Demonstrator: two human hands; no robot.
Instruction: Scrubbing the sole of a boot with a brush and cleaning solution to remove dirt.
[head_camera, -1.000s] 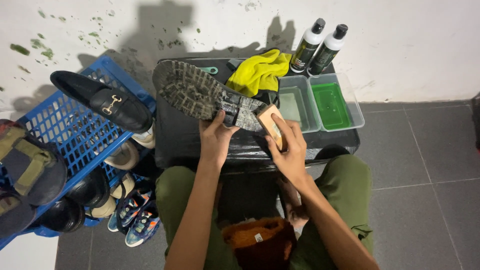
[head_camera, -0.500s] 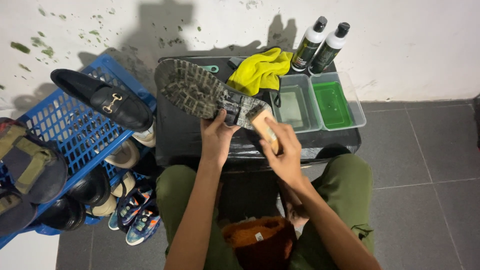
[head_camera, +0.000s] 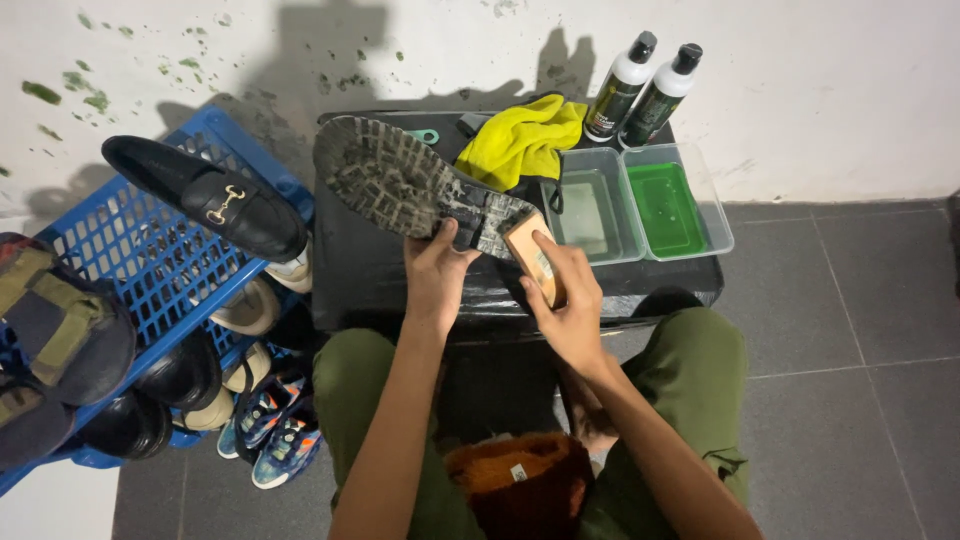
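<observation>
— Grey floor tiles and a stained white wall frame the place, yes? What is nearest to the person?

— Nearest are the knees in green trousers (head_camera: 690, 400) and an orange woolly thing (head_camera: 520, 480) between them. Just above, the left hand (head_camera: 435, 275) is closed around the middle of a shoe (head_camera: 420, 190), which is turned sole up over a black box (head_camera: 400, 270). The right hand (head_camera: 570, 300) is closed on a wooden brush (head_camera: 530, 255), and the brush touches the heel end of the sole.

— How should this brushing be done well, in your opinion?

— I think the left hand should keep the shoe firm and tilted, so dirt falls away from the grip. Short strokes along the grooves of the tread look best, because the sole is deeply cut and dusty.

— And beyond the hands?

— Behind the brush stand two clear trays, one with pale water (head_camera: 588, 205), one with green liquid (head_camera: 668, 205). A yellow cloth (head_camera: 520, 140) lies just behind the shoe, and two bottles (head_camera: 640, 85) stand farther back at the wall.

— To the side of the shoe hand?

— A blue crate (head_camera: 150, 270) lies there, with a black loafer (head_camera: 205, 195) on top. More shoes lie under it, and colourful sneakers (head_camera: 270, 435) are on the floor.
</observation>
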